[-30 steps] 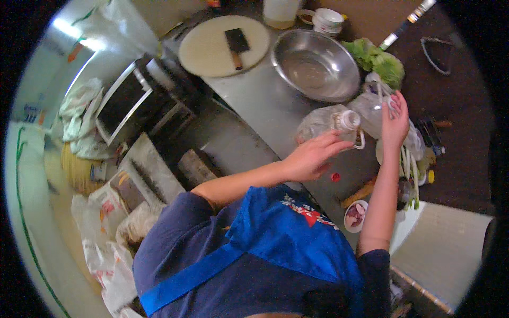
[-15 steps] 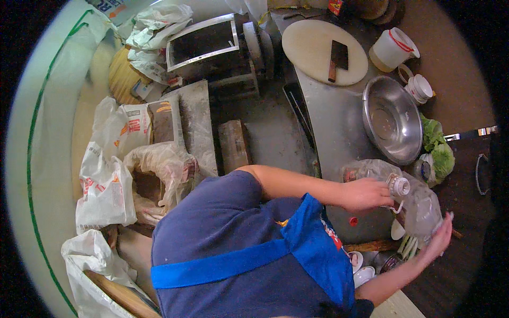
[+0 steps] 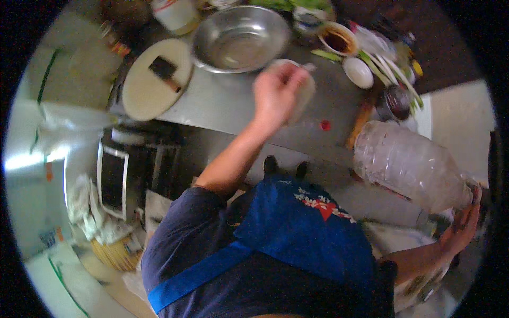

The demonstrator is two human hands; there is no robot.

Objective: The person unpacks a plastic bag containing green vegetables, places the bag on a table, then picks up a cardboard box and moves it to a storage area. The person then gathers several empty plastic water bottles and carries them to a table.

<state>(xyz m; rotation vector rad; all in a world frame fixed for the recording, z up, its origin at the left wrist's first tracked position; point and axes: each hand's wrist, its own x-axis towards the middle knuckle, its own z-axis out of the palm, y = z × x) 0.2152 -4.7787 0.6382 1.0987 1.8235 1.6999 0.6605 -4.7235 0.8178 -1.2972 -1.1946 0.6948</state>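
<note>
Grey steel counter [image 3: 222, 100]; right hand [image 3: 462, 229] holds crinkled plastic bottle [image 3: 408, 165].

R hand [image 3: 460, 233] grips neck end of big clear crinkled plastic bottle [image 3: 405, 165], held tilted, low right, off the grey metal counter [image 3: 222, 103]. L hand [image 3: 278, 91] raised over counter w/ pale blurred item, can't tell what. Round steel bowl [image 3: 239, 38] just beyond it; round pale cutting board [image 3: 157, 79] w/ dark cleaver [image 3: 165, 70] to its left. Small red cap [image 3: 325, 125] lies on counter.
</note>
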